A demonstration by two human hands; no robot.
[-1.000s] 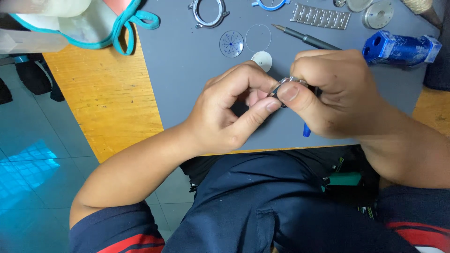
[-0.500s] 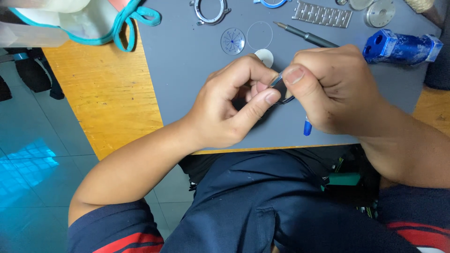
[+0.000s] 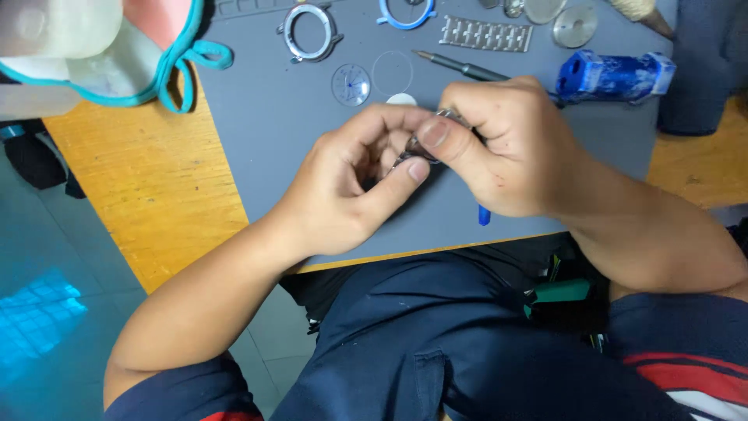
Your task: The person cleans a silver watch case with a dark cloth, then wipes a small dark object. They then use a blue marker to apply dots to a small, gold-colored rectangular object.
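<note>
I see both hands' fingers clamped on a small metal watch part (image 3: 417, 148): left hand (image 3: 351, 183), right hand (image 3: 499, 148), above the grey mat (image 3: 273, 140)

A grey rubber work mat (image 3: 296, 132) covers part of a yellow wooden table (image 3: 132, 179), and everything else is placed against that mat. At its far edge lies a round silver metal watch case ring (image 3: 310, 31), with a blue plastic ring (image 3: 405, 12) just to its right. Further right on the mat rest a strip of silver metal bracelet links (image 3: 486, 33) and a round silver metal disc (image 3: 574, 26). Nearer the middle lie a small clear dial with blue marks (image 3: 351, 84) and, just beside it, a clear round glass (image 3: 392, 72). A dark slim pen-shaped tool (image 3: 460, 67) lies at a slant, and a blue plastic tool handle (image 3: 615, 76) sits towards the mat's right edge. Off the mat's left corner lies a white and pink cloth with teal trim (image 3: 117, 54).
</note>
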